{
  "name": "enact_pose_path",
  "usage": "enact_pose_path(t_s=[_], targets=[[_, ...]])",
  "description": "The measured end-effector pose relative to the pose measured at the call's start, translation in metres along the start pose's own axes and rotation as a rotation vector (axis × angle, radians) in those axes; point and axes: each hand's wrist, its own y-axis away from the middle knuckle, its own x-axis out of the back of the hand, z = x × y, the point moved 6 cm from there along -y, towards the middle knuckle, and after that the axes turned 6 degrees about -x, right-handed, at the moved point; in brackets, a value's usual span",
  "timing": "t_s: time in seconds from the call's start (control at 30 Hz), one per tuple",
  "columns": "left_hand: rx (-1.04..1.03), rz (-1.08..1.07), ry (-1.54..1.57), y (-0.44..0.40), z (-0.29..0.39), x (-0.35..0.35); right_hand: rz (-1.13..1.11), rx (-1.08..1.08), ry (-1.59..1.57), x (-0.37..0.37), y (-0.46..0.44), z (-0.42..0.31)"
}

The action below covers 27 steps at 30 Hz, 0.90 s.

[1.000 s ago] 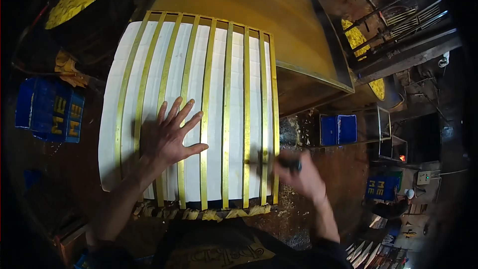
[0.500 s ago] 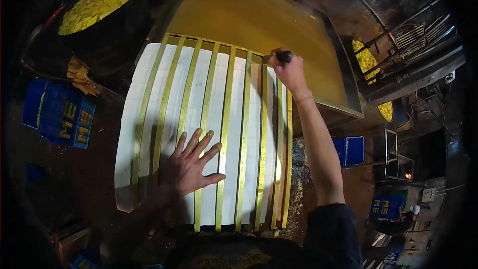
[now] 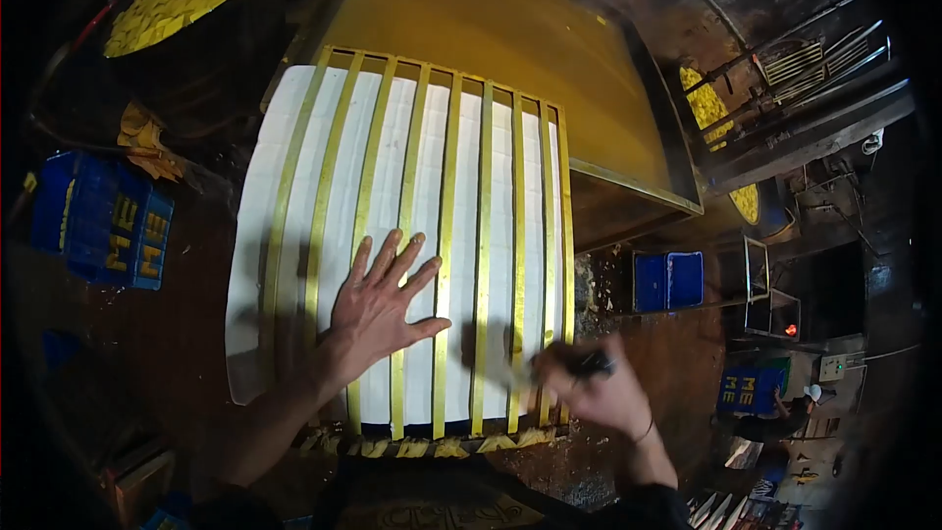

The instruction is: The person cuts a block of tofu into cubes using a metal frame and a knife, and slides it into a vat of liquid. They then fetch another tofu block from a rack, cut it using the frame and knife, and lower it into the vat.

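A white slab (image 3: 381, 147) with faint cross lines lies under a yellow slatted frame (image 3: 451, 167), whose long bars run from the far end toward me. My left hand (image 3: 378, 314) rests on the bars and slab near the middle, fingers spread, holding nothing. Beyond the near right part of the frame, my right hand (image 3: 603, 393) is closed around a black-handled tool (image 3: 587, 363). Its pale, blade-like end is blurred by motion and points left over the right-hand bars. I cannot tell whether that end touches the slab.
Behind the slab stands a large metal vat (image 3: 471, 10) of yellow-brown liquid. A dark tub (image 3: 196, 0) heaped with yellow pieces is at upper left. Blue crates (image 3: 108, 226) sit left, and a blue bin (image 3: 669, 280) right. Another person (image 3: 785, 412) is at far right.
My right hand has swept from the frame's far right corner down to its near right side, with the black-handled tool. My left hand stays on the frame. The view has shifted slightly.
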Motion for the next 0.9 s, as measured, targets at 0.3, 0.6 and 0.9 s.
enact_pose_path(t_s=[0.3, 0.6, 0.9], targets=[[-0.002, 0.036, -0.011, -0.001, -0.003, 0.003, 0.651, 0.410, 0.230, 0.072, -0.300, -0.012], [0.002, 0.002, 0.033, 0.001, -0.004, -0.005, -0.305, -0.204, -0.005, -0.077, 0.020, 0.005], [0.008, -0.061, 0.001, 0.004, -0.005, -0.008, 0.617, 0.343, 0.122, 0.045, -0.227, -0.069]])
